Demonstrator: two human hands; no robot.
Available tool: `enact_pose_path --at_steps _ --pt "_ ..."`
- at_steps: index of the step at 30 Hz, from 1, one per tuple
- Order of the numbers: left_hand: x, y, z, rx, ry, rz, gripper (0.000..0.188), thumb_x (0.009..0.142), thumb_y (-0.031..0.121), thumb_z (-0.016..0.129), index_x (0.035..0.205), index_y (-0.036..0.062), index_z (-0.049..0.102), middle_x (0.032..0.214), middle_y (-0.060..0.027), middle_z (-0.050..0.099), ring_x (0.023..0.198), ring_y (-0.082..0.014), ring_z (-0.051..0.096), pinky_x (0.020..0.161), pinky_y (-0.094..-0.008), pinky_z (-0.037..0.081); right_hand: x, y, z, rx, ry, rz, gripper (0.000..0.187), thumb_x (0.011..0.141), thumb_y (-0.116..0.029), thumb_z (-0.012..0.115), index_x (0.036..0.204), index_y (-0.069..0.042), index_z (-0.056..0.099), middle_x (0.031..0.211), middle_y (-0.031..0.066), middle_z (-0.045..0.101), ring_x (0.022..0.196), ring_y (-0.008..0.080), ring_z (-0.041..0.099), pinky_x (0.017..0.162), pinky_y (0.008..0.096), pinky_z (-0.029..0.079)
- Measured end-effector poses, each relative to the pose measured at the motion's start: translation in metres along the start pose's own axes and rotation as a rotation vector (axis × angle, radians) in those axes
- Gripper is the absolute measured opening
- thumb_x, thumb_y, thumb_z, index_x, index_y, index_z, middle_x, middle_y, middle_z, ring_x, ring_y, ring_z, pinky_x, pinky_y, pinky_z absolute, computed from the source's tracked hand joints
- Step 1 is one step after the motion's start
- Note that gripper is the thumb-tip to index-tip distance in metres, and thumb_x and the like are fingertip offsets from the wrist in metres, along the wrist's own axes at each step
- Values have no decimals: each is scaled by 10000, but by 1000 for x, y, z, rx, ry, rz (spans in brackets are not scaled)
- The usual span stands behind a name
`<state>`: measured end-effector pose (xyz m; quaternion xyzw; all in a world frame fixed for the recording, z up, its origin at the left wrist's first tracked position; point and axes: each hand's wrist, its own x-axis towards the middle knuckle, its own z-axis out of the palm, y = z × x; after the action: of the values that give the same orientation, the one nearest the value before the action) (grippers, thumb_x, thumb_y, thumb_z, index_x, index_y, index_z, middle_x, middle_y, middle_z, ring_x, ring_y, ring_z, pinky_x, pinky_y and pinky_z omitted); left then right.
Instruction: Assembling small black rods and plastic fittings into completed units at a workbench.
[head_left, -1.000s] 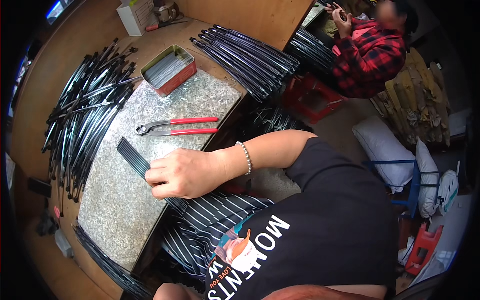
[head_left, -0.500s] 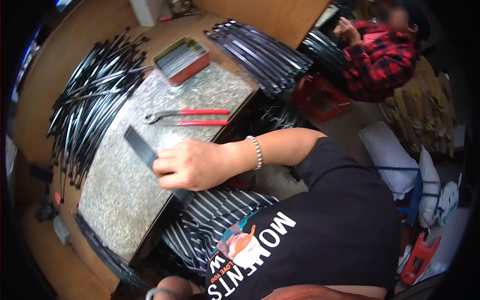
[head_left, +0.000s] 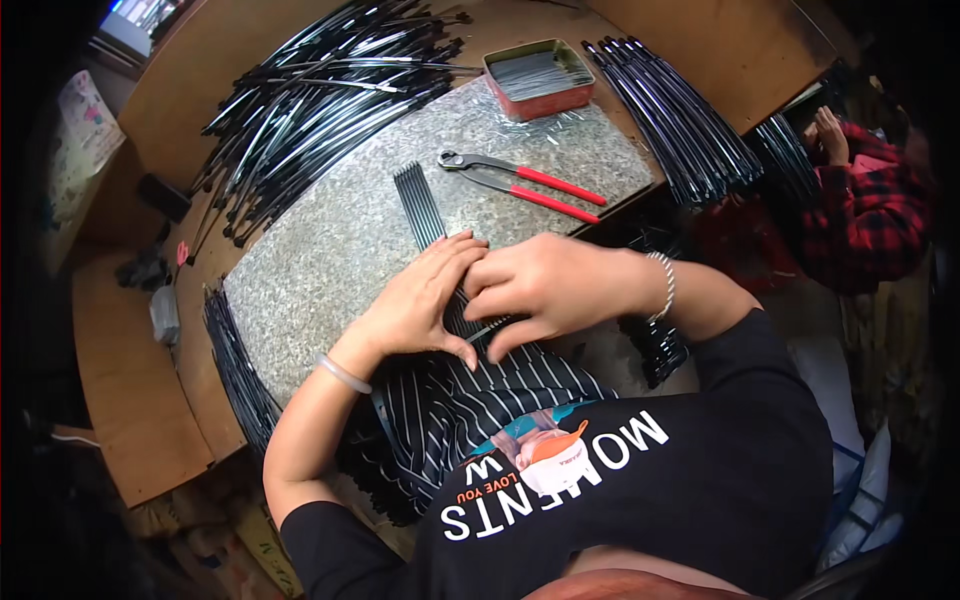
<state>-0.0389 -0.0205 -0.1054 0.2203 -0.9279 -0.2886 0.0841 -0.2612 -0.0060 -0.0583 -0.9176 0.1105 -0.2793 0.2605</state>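
With left hand (head_left: 413, 300) arched and right hand (head_left: 548, 285) curled, grip unclear from here, someone's seemingly evening the dark rods (head_left: 419, 207), which next need holding flat.

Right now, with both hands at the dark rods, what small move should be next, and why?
Perhaps steady the dark rods with the left hand while the right hand squares them, since they lie side by side, partly on the stone slab, with both hands close together over them.

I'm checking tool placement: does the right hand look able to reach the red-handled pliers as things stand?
Probably yes: the pliers lie uncovered on the slab, nothing between them and the right hand, though its fingers are at black strips.
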Motion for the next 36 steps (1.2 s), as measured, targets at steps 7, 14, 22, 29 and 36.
enact_pose_path --at_steps 7,14,22,29,36 --pt "-5 32 13 89 42 -18 1193 441 513 806 1364 -24 276 1432 -212 260 1345 -398 216 1108 -490 185 -15 167 -116 -694 166 712 157 768 -167 648 822 -23 683 820 146 657 784 292 634 724 357 501" --pt "-7 42 56 322 175 -86 935 584 300 763 1353 -1 325 1410 -197 316 1315 -386 294 1088 -495 231 -14 190 -117 -687 -1 762 149 756 -166 657 847 -50 679 855 136 642 784 311 617 731 377 492" --pt "-4 43 80 396 522 22 712 655 117 654 1321 45 410 1265 -163 514 1219 -333 456 1040 -468 325 -16 133 -96 -682 597 434 164 815 -156 579 918 -31 602 842 160 592 767 361 566 704 421 458" --pt "-45 91 67 -259 777 130 694 689 327 757 1261 57 472 1157 -202 580 1128 -363 539 992 -501 376 -46 47 32 -443 376 146 154 724 -72 692 875 -73 664 707 34 515 673 217 478 634 323 384" --pt "-74 87 35 -114 515 0 659 619 441 762 1104 26 602 1141 -247 579 1146 -408 517 992 -514 371 -65 44 76 -549 465 218 240 732 -81 683 971 -103 672 674 9 445 694 197 471 703 310 368"
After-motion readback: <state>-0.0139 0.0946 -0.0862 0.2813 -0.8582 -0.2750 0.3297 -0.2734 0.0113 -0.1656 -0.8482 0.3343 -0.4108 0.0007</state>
